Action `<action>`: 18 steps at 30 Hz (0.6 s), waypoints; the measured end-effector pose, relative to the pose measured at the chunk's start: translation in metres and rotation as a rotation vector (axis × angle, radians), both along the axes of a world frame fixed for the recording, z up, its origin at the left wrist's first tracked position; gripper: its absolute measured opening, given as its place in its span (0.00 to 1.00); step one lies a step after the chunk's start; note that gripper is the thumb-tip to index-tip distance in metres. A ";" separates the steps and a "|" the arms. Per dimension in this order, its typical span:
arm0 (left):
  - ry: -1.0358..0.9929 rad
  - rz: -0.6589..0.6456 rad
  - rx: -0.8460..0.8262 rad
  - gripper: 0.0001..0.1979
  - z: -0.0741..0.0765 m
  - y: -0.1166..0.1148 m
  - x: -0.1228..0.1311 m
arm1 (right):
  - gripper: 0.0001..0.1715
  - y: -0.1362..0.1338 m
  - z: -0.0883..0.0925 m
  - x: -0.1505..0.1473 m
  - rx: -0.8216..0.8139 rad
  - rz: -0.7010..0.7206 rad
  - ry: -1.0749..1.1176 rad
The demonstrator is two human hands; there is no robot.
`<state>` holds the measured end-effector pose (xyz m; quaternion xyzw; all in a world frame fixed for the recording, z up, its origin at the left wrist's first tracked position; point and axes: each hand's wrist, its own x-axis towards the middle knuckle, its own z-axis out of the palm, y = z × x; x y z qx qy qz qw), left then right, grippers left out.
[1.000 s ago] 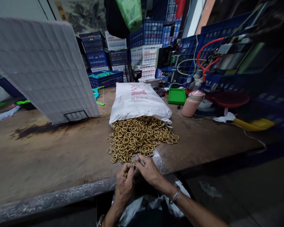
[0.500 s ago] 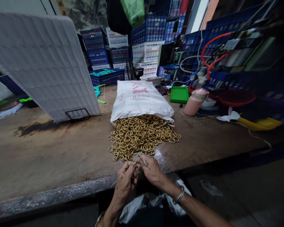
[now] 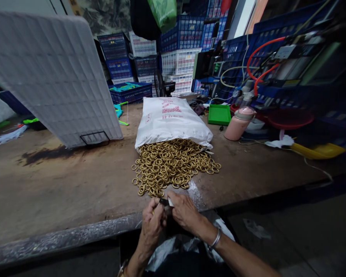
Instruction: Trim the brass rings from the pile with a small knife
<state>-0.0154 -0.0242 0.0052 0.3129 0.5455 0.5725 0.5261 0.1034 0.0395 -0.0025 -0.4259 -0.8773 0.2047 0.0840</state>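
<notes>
A heap of gold-coloured rings (image 3: 167, 165) spills from the mouth of a white printed sack (image 3: 173, 119) onto the worktable. Just in front of the heap, at the table's near edge, both hands meet. My left hand (image 3: 153, 219) is closed, and a bit of gold shows between its fingers, apparently a ring mostly hidden by them. Between the fingers of my right hand (image 3: 186, 211) is a small tool (image 3: 164, 202) with a black end and a white part; its kind is unclear. The black end reaches the left fingertips.
A grey padded panel (image 3: 54, 77) leans over the table's left side. To the right stand a green tray (image 3: 219, 114), a pink bottle (image 3: 238, 125) and a yellow scoop-like piece (image 3: 318, 151). Stacked crates (image 3: 180, 61) fill the back. White plastic (image 3: 173, 250) lies below my hands.
My right hand has turned slightly, so the tool's black and white parts now show more plainly at the left fingertips. The rings and sack lie as before.
</notes>
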 end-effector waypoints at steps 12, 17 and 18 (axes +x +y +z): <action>-0.456 -0.056 -0.143 0.14 0.014 -0.012 -0.006 | 0.26 0.033 0.014 -0.023 0.153 -0.024 0.009; -0.613 0.005 -0.147 0.09 0.007 -0.013 -0.016 | 0.21 0.038 0.008 -0.037 0.161 -0.031 -0.088; -0.647 0.005 -0.147 0.09 0.006 -0.013 -0.018 | 0.19 0.039 0.007 -0.039 0.159 -0.040 -0.109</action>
